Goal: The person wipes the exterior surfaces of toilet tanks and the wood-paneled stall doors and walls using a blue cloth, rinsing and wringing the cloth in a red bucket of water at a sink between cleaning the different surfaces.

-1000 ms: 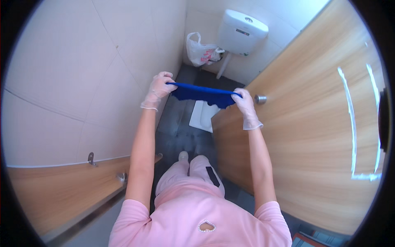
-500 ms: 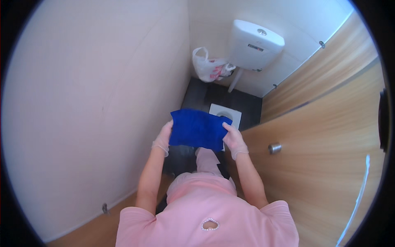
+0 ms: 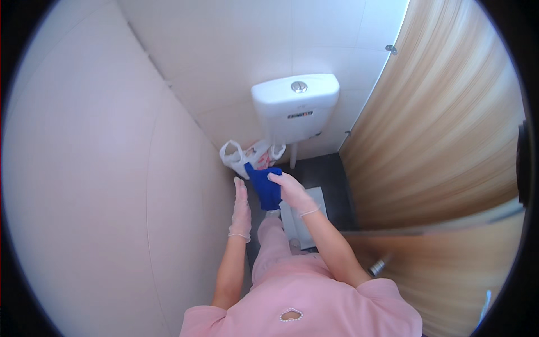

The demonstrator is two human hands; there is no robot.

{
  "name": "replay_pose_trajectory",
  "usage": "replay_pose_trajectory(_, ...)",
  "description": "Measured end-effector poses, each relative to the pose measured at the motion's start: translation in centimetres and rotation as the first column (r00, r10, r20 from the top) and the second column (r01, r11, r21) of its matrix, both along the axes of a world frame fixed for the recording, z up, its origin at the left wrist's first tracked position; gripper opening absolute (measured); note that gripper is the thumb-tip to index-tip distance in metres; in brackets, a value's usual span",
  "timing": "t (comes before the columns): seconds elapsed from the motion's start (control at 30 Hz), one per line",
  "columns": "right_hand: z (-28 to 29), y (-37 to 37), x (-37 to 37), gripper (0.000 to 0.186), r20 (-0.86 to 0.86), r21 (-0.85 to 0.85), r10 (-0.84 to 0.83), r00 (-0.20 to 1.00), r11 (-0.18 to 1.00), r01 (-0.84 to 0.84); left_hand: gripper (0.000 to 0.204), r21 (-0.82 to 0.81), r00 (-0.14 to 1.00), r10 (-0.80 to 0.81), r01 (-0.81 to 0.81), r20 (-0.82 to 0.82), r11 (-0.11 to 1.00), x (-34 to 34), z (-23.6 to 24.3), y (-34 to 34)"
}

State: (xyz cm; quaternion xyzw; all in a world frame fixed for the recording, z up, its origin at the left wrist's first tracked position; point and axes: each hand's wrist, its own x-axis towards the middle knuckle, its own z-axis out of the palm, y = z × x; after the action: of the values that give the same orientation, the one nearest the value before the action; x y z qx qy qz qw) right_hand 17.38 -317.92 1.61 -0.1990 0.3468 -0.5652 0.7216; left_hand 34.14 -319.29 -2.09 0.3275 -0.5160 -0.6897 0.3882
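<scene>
A folded blue cloth [image 3: 263,186] hangs from my right hand [image 3: 293,192], its thumb on top and the fingers hidden behind. My left hand [image 3: 241,209] is just left of the cloth, close to the pale side wall, fingers stretched straight and holding nothing. A thin clear glove covers each hand, its loose cuff at the wrist. Beneath my right hand lies the white squat toilet pan [image 3: 313,224], partly covered by my arm and leg.
Ahead on the tiled wall [image 3: 224,62] hangs a white cistern [image 3: 297,106] with a round flush button. White plastic bags [image 3: 234,154] with red print are in the far left corner. A wood-grain partition [image 3: 426,129] and a door with a metal knob [image 3: 378,268] stand at right.
My left hand has let go of the cloth, which was spread between both hands. The cloth now hangs folded in my right hand. My view has turned toward the cistern.
</scene>
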Motion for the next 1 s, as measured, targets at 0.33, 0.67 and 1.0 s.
replay_pose_trajectory(0.33,9.3,-15.2,-10.9,0.054,-0.024,-0.12,-0.129,0.991,0.985,0.125,0.035,-0.204,0.953,-0.022,0.087,0.301,0.975,-8.6,12.2,-26.7)
replay_pose_trajectory(0.67,4.1,-10.2,-16.1,0.057,-0.566,-0.017,-0.71,0.42,0.519,0.855,0.103,-0.651,0.582,0.304,0.725,0.754,0.226,-19.3,6.4,-34.1)
replay_pose_trajectory(1.0,1.0,-2.0,-16.2,0.046,-0.562,0.087,-0.791,0.241,0.234,0.968,0.091,-0.619,0.611,0.158,0.785,0.776,0.006,-38.9,6.9,-34.0)
